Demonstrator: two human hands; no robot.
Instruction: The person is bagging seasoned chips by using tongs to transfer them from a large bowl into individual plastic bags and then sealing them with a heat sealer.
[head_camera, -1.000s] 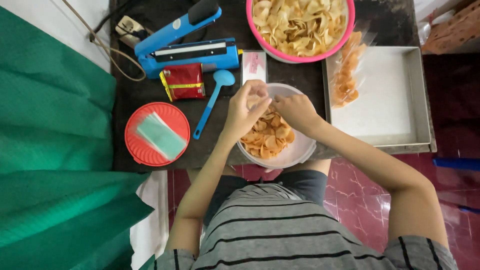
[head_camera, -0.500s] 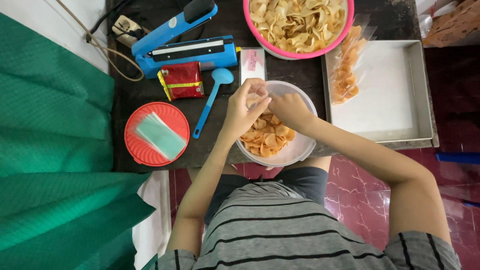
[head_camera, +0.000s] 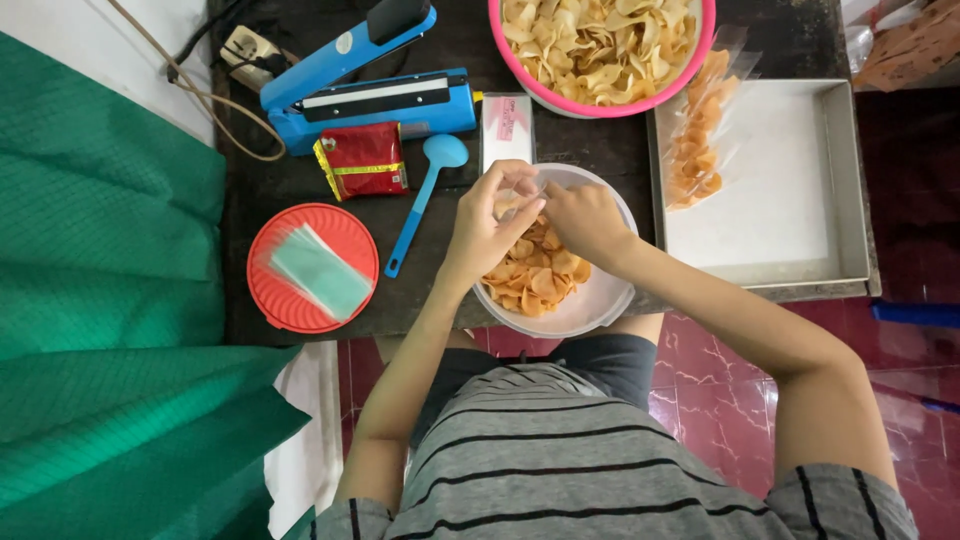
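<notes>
Blue heat sealer, red packet, blue spoon, pink basin, metal tray

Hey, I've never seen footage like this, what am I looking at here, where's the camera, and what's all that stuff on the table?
The camera sits on a person's head and looks straight down, so you see their striped shirt and both bare arms. The left hand and right hand meet over a white bowl of orange chips, apparently holding a small clear bag between them, though it is hard to make out. On the dark table lie a blue heat sealer, a red packet, a blue spoon, a red lid bearing clear bags, a pink basin of pale chips, and a metal tray holding one filled bag.
</notes>
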